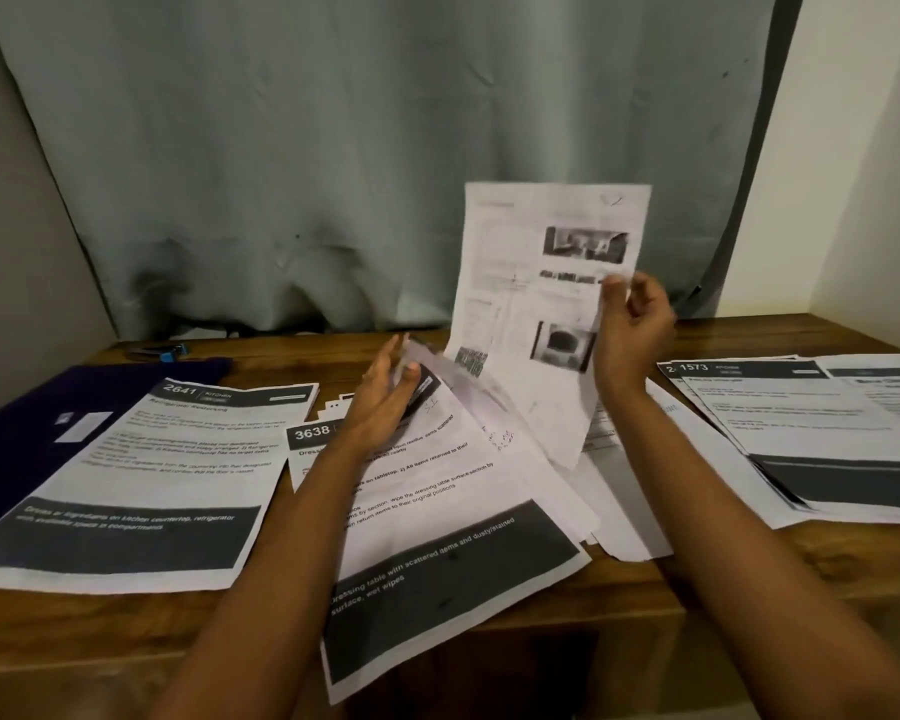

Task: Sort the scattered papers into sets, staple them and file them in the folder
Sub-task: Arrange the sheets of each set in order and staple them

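From the head view, the job is at the sorting step. The right hand [631, 324] pinches one sheet [544, 283] by its right edge and holds it upright above the table [749, 574]. The left hand [385, 394] is well apart from it, fingers straight against the top of the middle pile [437, 511]. Blur hides whether its thumb grips a page there.

A second pile [801, 423] lies to the right. A single page [178, 459] lies to the left, partly on the dark folder [17, 423]. The stapler [163, 350] sits behind the folder, untouched.

Nothing looks stapled or filed yet. Next, I judge, the raised sheet needs matching to a pile by its heading, then laying squarely on that pile.
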{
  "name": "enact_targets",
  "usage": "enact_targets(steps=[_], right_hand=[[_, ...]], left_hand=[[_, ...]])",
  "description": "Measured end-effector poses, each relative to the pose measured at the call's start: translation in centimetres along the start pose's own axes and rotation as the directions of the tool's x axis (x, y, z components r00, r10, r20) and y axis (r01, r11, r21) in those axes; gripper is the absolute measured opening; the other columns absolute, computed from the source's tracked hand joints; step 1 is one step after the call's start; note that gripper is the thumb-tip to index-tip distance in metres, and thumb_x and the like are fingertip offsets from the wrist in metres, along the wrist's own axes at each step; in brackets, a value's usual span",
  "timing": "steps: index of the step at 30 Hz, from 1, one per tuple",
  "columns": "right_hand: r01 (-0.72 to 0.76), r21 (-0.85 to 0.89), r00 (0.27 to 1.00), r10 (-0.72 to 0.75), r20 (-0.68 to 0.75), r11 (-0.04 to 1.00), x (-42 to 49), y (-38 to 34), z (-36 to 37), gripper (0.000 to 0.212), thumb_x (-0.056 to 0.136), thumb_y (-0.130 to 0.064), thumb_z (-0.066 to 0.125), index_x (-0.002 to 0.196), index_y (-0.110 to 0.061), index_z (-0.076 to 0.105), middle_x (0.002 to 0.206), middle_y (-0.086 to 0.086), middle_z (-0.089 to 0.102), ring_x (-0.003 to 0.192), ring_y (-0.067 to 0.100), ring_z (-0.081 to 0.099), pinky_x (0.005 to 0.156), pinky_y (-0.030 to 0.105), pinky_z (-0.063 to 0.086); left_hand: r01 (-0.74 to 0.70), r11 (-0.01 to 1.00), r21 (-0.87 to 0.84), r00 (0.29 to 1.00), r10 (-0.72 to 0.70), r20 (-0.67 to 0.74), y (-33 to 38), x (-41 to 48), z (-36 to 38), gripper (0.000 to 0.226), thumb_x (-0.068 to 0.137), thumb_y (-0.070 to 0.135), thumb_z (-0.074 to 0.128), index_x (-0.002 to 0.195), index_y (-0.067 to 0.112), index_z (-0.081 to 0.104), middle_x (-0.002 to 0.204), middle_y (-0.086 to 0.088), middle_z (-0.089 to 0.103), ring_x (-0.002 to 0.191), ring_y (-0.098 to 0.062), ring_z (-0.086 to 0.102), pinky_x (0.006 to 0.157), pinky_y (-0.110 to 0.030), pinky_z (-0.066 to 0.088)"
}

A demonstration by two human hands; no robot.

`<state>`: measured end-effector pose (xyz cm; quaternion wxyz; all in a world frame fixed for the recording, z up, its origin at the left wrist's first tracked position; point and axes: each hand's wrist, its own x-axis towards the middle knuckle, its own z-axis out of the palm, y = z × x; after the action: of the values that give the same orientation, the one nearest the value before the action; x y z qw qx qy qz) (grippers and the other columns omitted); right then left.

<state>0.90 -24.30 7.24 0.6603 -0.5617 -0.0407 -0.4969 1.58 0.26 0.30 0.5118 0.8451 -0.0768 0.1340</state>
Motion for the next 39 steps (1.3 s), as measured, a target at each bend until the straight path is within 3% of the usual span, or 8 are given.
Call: enact_targets(steps=[3, 7, 12, 18, 23, 26, 32, 39], right_hand=[[0.138, -0.014, 0.979, -0.138, -0.152, 0.99, 3.5, -3.1, -0.7, 0.011, 0.096, -0.011, 0.054, 0.088, -0.003, 0.051, 0.07, -0.012, 0.046, 0.059, -0.015, 0.049, 0.057, 0.004, 0.037], [0.173, -0.047, 0.963, -0.179, -0.2, 0.984, 7.8, -5.4, -1.6, 0.012, 0.097, -0.016, 0.052, 0.091, -0.007, 0.049, 0.078, -0.014, 0.051, 0.064, -0.019, 0.05, 0.063, 0.005, 0.041], [0.044, -0.24, 0.999, -0.041, 0.019, 0.97, 9.8, -4.7, -2.1, 0.007, 0.097, -0.018, 0.051, 0.091, -0.016, 0.049, 0.094, -0.003, 0.061, 0.069, -0.013, 0.053, 0.058, -0.001, 0.04], [-0.098, -0.419, 0.958, 0.2, 0.206, 0.903, 8.7, -1.3, -2.0, 0.023, 0.098, -0.012, 0.049, 0.116, 0.001, 0.057, 0.11, 0.009, 0.061, 0.091, 0.013, 0.053, 0.048, 0.0, 0.038], [-0.183, -0.48, 0.88, 0.361, 0.309, 0.858, 7.0, 2.2, -1.2, 0.018, 0.094, -0.014, 0.057, 0.107, -0.002, 0.063, 0.106, 0.011, 0.066, 0.095, 0.023, 0.063, 0.079, 0.031, 0.053], [-0.244, -0.496, 0.8, 0.462, 0.383, 0.833, 5.5, 3.9, -0.5, 0.004, 0.093, -0.009, 0.058, 0.095, -0.008, 0.062, 0.094, 0.011, 0.065, 0.082, 0.023, 0.061, 0.072, 0.031, 0.051], [-0.336, -0.574, 0.591, 0.642, 0.489, 0.746, 0.0, 4.8, 0.9, 0.019, 0.096, -0.006, 0.051, 0.079, -0.006, 0.057, 0.087, 0.015, 0.063, 0.071, 0.022, 0.059, 0.055, 0.023, 0.044], [-0.365, -0.565, 0.5, 0.668, 0.551, 0.74, -3.8, 1.5, 1.2, 0.032, 0.103, -0.033, 0.036, 0.118, -0.011, 0.054, 0.111, -0.003, 0.054, 0.092, 0.014, 0.05, 0.087, 0.031, 0.04]], left_hand=[[0.083, 0.965, 0.25, 0.996, -0.077, -0.033, -0.4, 0.0, 0.1, 0.092, 0.079, 0.075, 0.032, 0.154, 0.026, 0.01, 0.156, -0.011, 0.026, 0.144, -0.036, 0.018, 0.114, -0.057, 0.022], [0.088, 0.842, 0.532, 0.995, -0.101, -0.005, -2.5, 0.5, -0.2, 0.079, 0.092, 0.068, 0.025, 0.15, 0.015, 0.024, 0.146, -0.013, 0.044, 0.143, -0.033, 0.026, 0.118, -0.051, -0.001], [0.062, 0.859, 0.508, 0.998, -0.054, -0.031, -2.4, 0.4, 0.0, 0.063, 0.096, 0.06, 0.03, 0.13, 0.011, 0.052, 0.135, -0.012, 0.053, 0.129, -0.03, 0.044, 0.118, -0.053, 0.007], [0.079, 0.97, 0.232, 0.991, -0.051, -0.125, -2.8, 1.0, -0.7, 0.03, 0.1, 0.033, 0.046, 0.106, 0.012, 0.066, 0.113, -0.014, 0.058, 0.113, -0.038, 0.05, 0.103, -0.049, 0.036], [0.101, 0.992, -0.082, 0.98, -0.113, -0.162, -1.6, 0.5, -1.0, 0.027, 0.101, 0.027, 0.045, 0.112, 0.011, 0.063, 0.112, -0.006, 0.064, 0.1, -0.021, 0.059, 0.076, -0.027, 0.042], [0.111, 0.979, -0.168, 0.968, -0.145, -0.204, -1.5, 0.7, -1.2, 0.026, 0.101, 0.031, 0.045, 0.108, 0.015, 0.064, 0.108, -0.005, 0.067, 0.096, -0.019, 0.063, 0.074, -0.027, 0.045], [0.03, 0.998, -0.049, 0.963, -0.042, -0.267, -1.0, 0.9, -0.7, 0.029, 0.1, 0.032, 0.047, 0.106, 0.011, 0.066, 0.104, -0.004, 0.068, 0.094, -0.021, 0.062, 0.078, -0.03, 0.045], [-0.035, 0.995, 0.099, 0.954, 0.062, -0.292, -0.9, 1.8, 0.0, 0.007, 0.092, 0.031, 0.061, 0.09, 0.026, 0.067, 0.089, 0.007, 0.068, 0.094, -0.02, 0.062, 0.108, -0.055, 0.033]])
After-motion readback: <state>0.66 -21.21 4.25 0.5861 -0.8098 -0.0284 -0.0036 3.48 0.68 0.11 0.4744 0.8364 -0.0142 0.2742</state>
